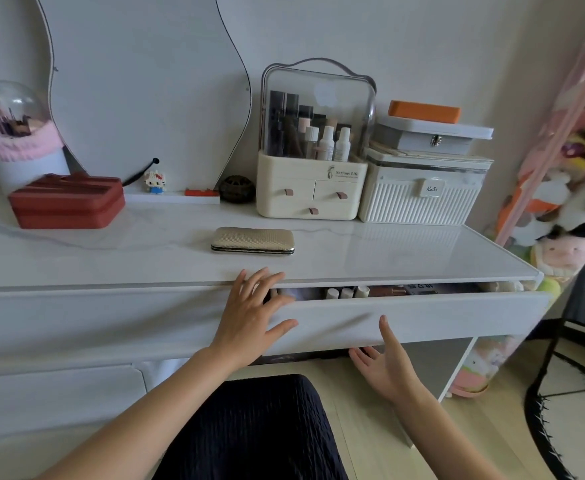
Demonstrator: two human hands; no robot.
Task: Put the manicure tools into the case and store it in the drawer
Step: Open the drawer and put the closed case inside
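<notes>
A gold textured manicure case [253,240] lies closed on the white dressing table top [111,251], near the front edge. Below it the right-hand drawer [422,318] stands slightly pulled out, showing small bottles and cosmetics in the gap. My left hand [253,318] rests flat on the drawer's front at its left end, fingers spread and reaching over the top edge. My right hand [384,362] is under the drawer's lower edge, palm up, fingers apart, thumb against the front panel. Neither hand holds anything. No loose manicure tools are visible.
At the back stand a cream cosmetics organiser [313,161], a white ribbed box [419,199] with stacked boxes on top, a red case [67,200], a mirror [145,81] and small ornaments. Plush toys [561,209] and a black stand [568,375] are to the right.
</notes>
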